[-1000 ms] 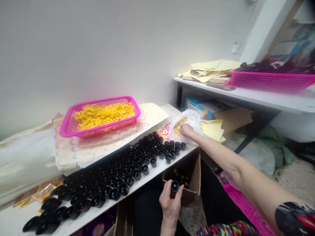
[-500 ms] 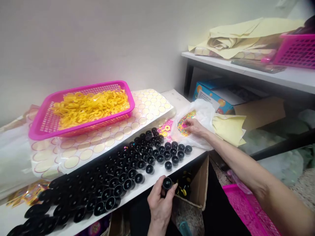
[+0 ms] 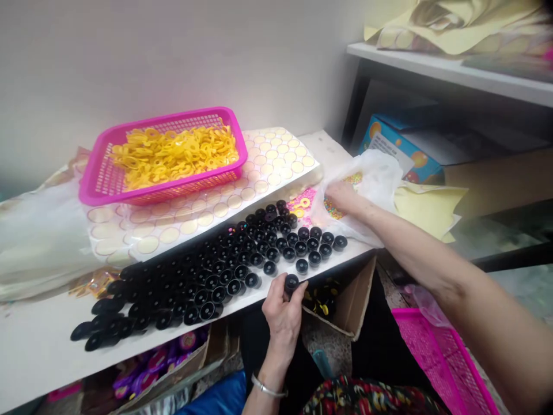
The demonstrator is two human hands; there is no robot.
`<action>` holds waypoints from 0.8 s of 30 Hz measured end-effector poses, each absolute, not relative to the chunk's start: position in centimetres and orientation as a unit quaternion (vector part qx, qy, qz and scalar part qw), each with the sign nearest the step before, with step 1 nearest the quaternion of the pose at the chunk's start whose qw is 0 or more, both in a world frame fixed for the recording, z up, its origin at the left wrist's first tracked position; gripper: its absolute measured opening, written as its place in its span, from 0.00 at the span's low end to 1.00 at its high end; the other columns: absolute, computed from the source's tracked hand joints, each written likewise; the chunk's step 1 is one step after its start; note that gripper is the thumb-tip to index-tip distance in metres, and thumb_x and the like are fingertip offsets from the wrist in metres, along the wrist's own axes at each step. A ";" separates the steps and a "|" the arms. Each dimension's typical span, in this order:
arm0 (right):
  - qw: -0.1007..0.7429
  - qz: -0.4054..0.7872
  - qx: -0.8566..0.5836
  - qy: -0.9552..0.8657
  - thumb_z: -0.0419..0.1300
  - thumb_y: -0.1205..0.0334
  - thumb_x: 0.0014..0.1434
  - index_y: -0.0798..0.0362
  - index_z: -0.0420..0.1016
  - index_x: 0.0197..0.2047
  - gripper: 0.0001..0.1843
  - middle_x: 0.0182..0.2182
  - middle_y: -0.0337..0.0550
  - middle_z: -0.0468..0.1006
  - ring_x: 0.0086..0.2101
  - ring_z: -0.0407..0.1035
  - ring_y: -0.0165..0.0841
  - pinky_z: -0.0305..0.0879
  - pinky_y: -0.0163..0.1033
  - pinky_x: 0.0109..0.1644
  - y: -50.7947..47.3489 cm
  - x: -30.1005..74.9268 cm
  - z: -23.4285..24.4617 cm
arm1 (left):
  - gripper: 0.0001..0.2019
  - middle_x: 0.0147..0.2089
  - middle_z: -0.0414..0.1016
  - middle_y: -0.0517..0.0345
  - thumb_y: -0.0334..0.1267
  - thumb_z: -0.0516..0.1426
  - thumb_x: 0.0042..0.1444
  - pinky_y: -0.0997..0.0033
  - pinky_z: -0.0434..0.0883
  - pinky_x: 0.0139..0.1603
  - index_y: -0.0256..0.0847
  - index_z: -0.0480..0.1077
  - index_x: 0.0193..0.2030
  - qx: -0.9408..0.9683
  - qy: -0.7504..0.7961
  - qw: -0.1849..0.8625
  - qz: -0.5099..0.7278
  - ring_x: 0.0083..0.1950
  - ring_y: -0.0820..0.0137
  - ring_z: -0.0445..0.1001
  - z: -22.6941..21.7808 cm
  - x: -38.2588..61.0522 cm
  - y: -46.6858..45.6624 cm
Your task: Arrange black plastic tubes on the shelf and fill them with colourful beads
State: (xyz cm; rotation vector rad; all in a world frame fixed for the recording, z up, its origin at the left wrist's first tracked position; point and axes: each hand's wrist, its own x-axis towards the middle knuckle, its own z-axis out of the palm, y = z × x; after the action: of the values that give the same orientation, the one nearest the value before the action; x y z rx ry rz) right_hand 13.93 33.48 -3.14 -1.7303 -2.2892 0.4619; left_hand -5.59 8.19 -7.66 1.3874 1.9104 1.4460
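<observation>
My left hand (image 3: 283, 308) grips a small round black plastic cup (image 3: 291, 282) between thumb and fingers, its mouth facing up, at the front edge of the white table. My right hand (image 3: 343, 197) reaches into a white plastic bag (image 3: 380, 173) of tiny multicoloured beads (image 3: 333, 208); its fingertips are hidden there. Rows of similar black cups (image 3: 245, 258) cover the table left of my hands. A few coloured beads show among the cups at the back. Beside the bag lie pink beads (image 3: 307, 199) with some yellow ring-shaped pieces (image 3: 299, 213).
A pink basket (image 3: 162, 195) of yellow plastic pieces rests on sheets of round stickers (image 3: 233, 202). Below the table edge stands a cardboard box (image 3: 358, 300) with black and yellow pieces. A shelf (image 3: 432, 66) and a blue box (image 3: 401, 147) are at right, a pink crate (image 3: 436, 346) on the floor.
The camera view has shifted, showing more of the table's left front. My right hand has gone deeper into the beads. My left hand still holds the black cup.
</observation>
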 end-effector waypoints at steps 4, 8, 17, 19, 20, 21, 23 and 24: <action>0.159 0.217 -0.575 -0.773 0.55 0.56 0.62 0.55 0.69 0.50 0.16 0.47 0.45 0.71 0.43 0.69 0.36 0.68 0.45 0.45 33.6 14.6 -3.1 | 0.17 0.29 0.70 0.61 0.44 0.64 0.43 0.76 0.66 0.23 0.38 0.74 0.39 0.494 0.654 0.195 0.538 0.22 0.77 0.62 -4.8 -5.1 9.1; 0.237 0.292 -0.554 -0.743 0.62 0.59 0.53 0.59 0.73 0.37 0.12 0.29 0.38 0.74 0.30 0.69 0.31 0.68 0.37 0.34 33.3 16.2 -3.1 | 0.17 0.27 0.71 0.63 0.42 0.65 0.41 0.76 0.66 0.24 0.40 0.75 0.39 0.526 0.620 0.298 0.500 0.24 0.75 0.66 -1.2 -3.7 14.1; 0.370 0.338 -0.494 -0.710 0.60 0.63 0.44 0.58 0.76 0.35 0.13 0.25 0.37 0.73 0.28 0.66 0.31 0.62 0.36 0.33 31.4 17.9 -0.8 | 0.12 0.24 0.73 0.61 0.31 0.63 0.37 0.74 0.65 0.27 0.40 0.76 0.32 0.653 0.602 0.315 0.334 0.27 0.71 0.70 -0.9 0.8 27.7; 0.355 0.305 -0.466 -0.751 0.58 0.66 0.46 0.57 0.77 0.35 0.11 0.28 0.39 0.74 0.31 0.66 0.32 0.60 0.36 0.36 30.9 17.8 0.3 | 0.11 0.24 0.73 0.60 0.32 0.62 0.37 0.74 0.64 0.27 0.40 0.76 0.32 0.672 0.604 0.291 0.316 0.27 0.70 0.70 -1.1 1.3 28.3; 0.334 0.266 -0.451 -0.784 0.56 0.67 0.48 0.57 0.78 0.34 0.11 0.30 0.41 0.74 0.33 0.66 0.32 0.59 0.37 0.38 30.6 17.5 0.8 | 0.11 0.24 0.73 0.60 0.33 0.62 0.38 0.73 0.63 0.27 0.40 0.77 0.33 0.677 0.604 0.282 0.312 0.27 0.69 0.69 -1.1 1.4 28.4; 0.303 0.215 -0.438 -0.819 0.55 0.69 0.50 0.56 0.78 0.35 0.11 0.31 0.42 0.74 0.35 0.65 0.33 0.58 0.38 0.40 30.3 17.2 1.3 | 0.12 0.24 0.73 0.60 0.34 0.62 0.38 0.73 0.63 0.28 0.41 0.77 0.34 0.680 0.604 0.277 0.309 0.27 0.69 0.69 -1.2 1.5 28.4; 0.211 0.098 -0.424 -0.875 0.53 0.70 0.53 0.57 0.78 0.36 0.12 0.34 0.47 0.74 0.38 0.63 0.36 0.56 0.40 0.41 29.6 16.3 2.3 | 0.13 0.24 0.73 0.60 0.36 0.62 0.39 0.72 0.64 0.29 0.41 0.77 0.36 0.681 0.606 0.272 0.308 0.27 0.68 0.70 -1.3 1.7 28.3; 0.164 0.051 -0.422 -0.890 0.53 0.70 0.54 0.57 0.78 0.36 0.12 0.34 0.48 0.74 0.39 0.62 0.38 0.55 0.41 0.41 29.2 15.9 2.7 | 0.14 0.24 0.73 0.61 0.36 0.62 0.39 0.72 0.64 0.29 0.41 0.77 0.36 0.681 0.608 0.269 0.308 0.28 0.68 0.70 -1.3 1.7 28.3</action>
State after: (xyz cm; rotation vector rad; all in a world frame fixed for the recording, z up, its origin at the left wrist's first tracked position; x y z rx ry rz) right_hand 15.87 29.20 2.71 -1.2033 -2.5379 0.1459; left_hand 1.72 28.32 -1.34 1.8348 1.6391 0.8301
